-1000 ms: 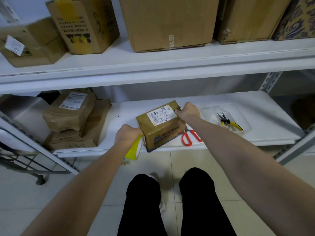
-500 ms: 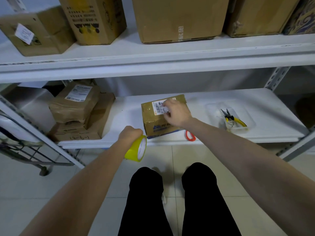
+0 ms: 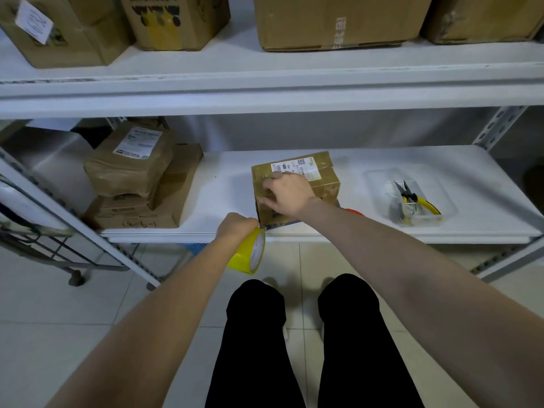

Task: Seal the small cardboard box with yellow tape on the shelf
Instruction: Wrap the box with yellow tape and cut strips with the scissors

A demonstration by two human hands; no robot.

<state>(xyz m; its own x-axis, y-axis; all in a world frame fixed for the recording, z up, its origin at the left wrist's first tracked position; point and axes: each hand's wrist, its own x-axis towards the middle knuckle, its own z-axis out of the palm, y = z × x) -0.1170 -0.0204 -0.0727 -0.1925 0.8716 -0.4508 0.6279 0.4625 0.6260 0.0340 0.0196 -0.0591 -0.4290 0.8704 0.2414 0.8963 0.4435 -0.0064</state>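
White shelf (image 3: 223, 195), yellow tape (image 3: 247, 254) risen to small box (image 3: 323, 184), left hand (image 3: 235, 226) gripping

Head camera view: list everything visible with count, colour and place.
shelf unit: one, white, two levels
large cartons: four, brown, upper level
stacked parcels: at least two, brown, lower level left
small cardboard box: one, brown with white label, lower level centre
clear tray: one, transparent, lower level right
pliers: one, yellow-handled, in the tray
red handle: one, mostly hidden by right forearm
tape roll: one, yellow, shelf front edge
left hand: grips tape roll
right hand: rests on box top
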